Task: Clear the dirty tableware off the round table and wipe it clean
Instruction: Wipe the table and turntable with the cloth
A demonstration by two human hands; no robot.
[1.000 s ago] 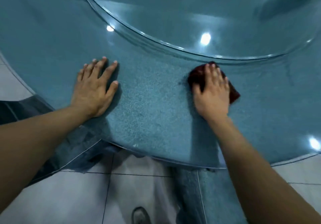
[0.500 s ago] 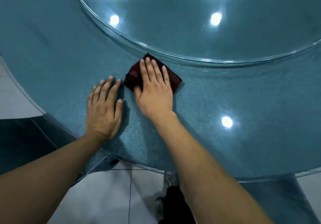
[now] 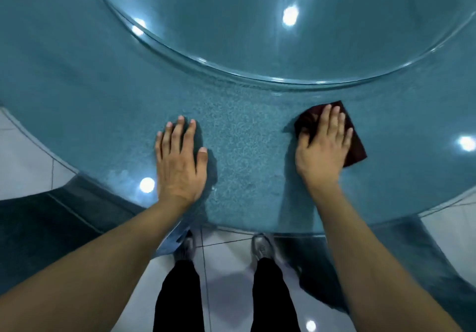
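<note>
The round table (image 3: pixel 244 136) has a speckled blue-green top under glass and fills the upper half of the head view. My right hand (image 3: pixel 322 146) lies flat with straight fingers on a dark red cloth (image 3: pixel 355 146), pressing it onto the table just below the turntable's rim. My left hand (image 3: pixel 180 161) rests flat on the bare tabletop near the front edge, palm down, holding nothing. No tableware shows on the visible part of the table.
A large glass turntable (image 3: pixel 283 22) sits raised at the table's middle, its rim curving just beyond the cloth. Ceiling lights glare on the glass. Below the table edge are my legs, shoes (image 3: pixel 262 249) and the pale tiled floor (image 3: pixel 226 280).
My right hand has slid the cloth from beside my left hand to the right along the table. The left hand stays flat on the top. My view shifted so my feet show.
</note>
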